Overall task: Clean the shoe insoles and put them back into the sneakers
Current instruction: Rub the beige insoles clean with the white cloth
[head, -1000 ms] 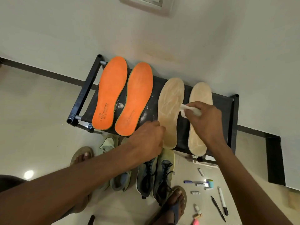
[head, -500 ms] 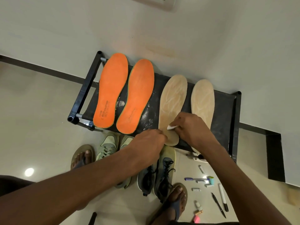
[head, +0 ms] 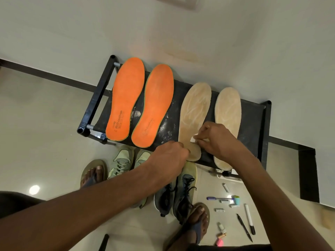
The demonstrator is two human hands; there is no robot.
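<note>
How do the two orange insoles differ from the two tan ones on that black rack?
The orange insoles look bright and evenly coloured, with printed lettering near the heel; the tan insoles look pale, streaked and carry no visible print. No hand touches the orange pair, while the left hand rests on the heel of one tan insole and the right hand holds a white wipe against it. All four lie flat, side by side, on the rack.
</note>
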